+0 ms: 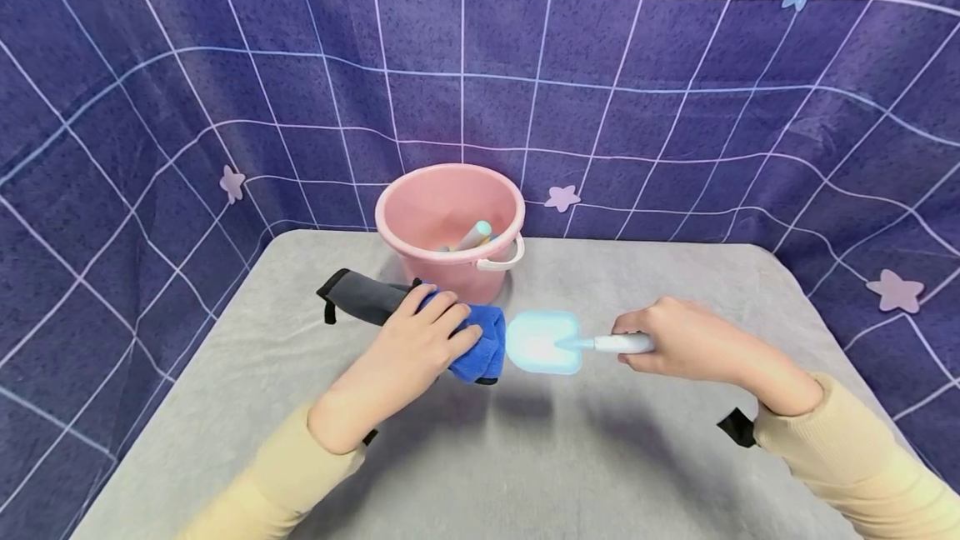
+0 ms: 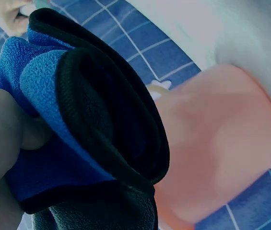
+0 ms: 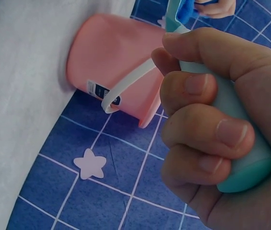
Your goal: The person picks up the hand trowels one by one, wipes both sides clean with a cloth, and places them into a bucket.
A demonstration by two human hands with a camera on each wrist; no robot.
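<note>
My left hand (image 1: 420, 340) holds a blue and dark grey towel (image 1: 487, 347) with black edging, bunched and folded under the fingers. Its grey end sticks out to the left, and the left wrist view shows the folded blue towel (image 2: 44, 81) close up. In my right hand (image 1: 686, 340) is a pale blue toy shovel (image 1: 542, 342), gripped by its handle with the blade pointing left. Curled fingers wrap the handle (image 3: 265, 146), which ends in a teal cap. Blade and towel edge lie very close; whether they touch I cannot tell.
A pink bucket (image 1: 457, 275) with a white handle (image 1: 504, 263) stands at the back of the grey-covered table (image 1: 525, 473). Inside it lies a pale stick-like thing with a mint end (image 1: 474, 235). A purple gridded curtain (image 1: 600, 48) with stars surrounds the table's back and sides.
</note>
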